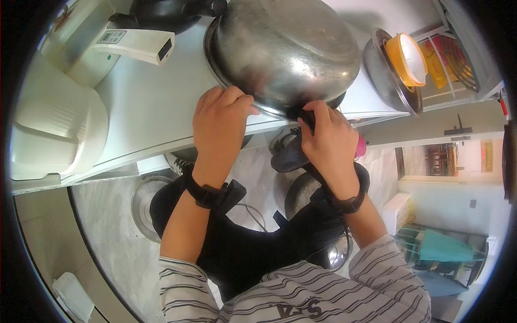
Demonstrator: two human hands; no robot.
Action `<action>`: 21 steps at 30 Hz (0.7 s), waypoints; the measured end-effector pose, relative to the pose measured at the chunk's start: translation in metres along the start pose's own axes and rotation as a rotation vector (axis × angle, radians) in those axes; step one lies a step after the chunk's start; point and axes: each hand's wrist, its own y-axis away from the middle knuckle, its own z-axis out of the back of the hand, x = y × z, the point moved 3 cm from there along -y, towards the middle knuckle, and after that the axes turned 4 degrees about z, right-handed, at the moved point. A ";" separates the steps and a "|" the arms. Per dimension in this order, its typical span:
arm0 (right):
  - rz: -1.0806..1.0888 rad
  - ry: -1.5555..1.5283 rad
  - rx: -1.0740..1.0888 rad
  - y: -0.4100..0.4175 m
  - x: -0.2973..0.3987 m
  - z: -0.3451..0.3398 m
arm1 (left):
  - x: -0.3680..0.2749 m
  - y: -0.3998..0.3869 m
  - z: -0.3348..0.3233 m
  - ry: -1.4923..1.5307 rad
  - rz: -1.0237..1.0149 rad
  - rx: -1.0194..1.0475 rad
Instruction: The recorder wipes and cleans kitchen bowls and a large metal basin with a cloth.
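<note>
A large metal basin [291, 52] lies upside down on the white shelf [145, 105] in front of me, its rim close to the shelf's front edge. My left hand [224, 113] has its fingers bent over the near rim at the left. Farther right, my right hand [327, 125] pinches a dark piece at the near rim with thumb and fingers; whether that piece is a handle I cannot tell. Both wrists wear black straps. The undersides of the fingers are partly hidden.
A white appliance with a handle [137, 44] and a white plastic container [60, 125] stand left. Black cookware [165, 12] is behind. At right, a metal bowl [387, 76] holds a yellow container [406, 60]. Pans and a metal lid [147, 206] rest on the floor below.
</note>
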 end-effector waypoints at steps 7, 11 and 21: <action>-0.212 -0.119 -0.128 0.008 0.000 -0.020 | -0.008 0.002 -0.008 0.085 -0.051 0.023; -0.304 -0.190 -0.227 0.013 0.000 -0.032 | -0.010 0.002 -0.013 0.082 -0.068 0.024; -0.317 -0.408 -0.283 0.027 -0.015 -0.037 | -0.003 -0.002 -0.006 0.090 -0.129 0.130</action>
